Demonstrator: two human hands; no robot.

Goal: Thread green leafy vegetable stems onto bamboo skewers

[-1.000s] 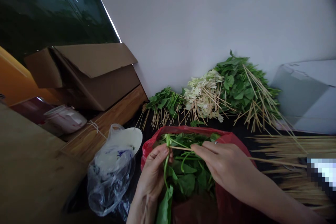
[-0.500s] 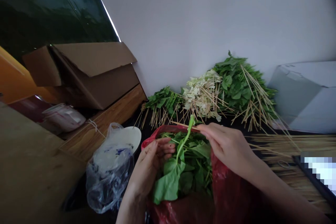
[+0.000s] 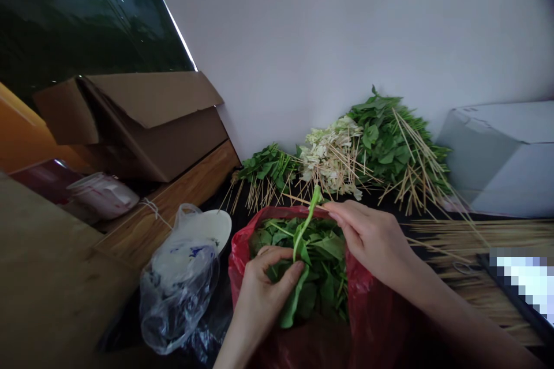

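Observation:
A red plastic bag (image 3: 360, 294) full of loose green leaves (image 3: 326, 242) stands open in front of me. My right hand (image 3: 367, 230) pinches a thin wooden skewer (image 3: 298, 200) at the bag's far rim. The skewer meets the top of a green leafy stem (image 3: 308, 218), which hangs down over the bag. Lower on that stem, by its leaf, the thumb and fingers of my left hand (image 3: 268, 282) are closed on it.
Along the wall lie skewered greens (image 3: 385, 132) and skewered pale leaves (image 3: 331, 155). Loose skewers (image 3: 467, 233) and a screen device (image 3: 519, 294) are at right. A clear bag (image 3: 177, 294), white bowl (image 3: 216, 228) and cardboard box (image 3: 160, 132) stand left.
My left hand has moved right from beside the leaf and closed on the stem, and the hanging leaf has turned edge-on. My right hand still pinches the skewer.

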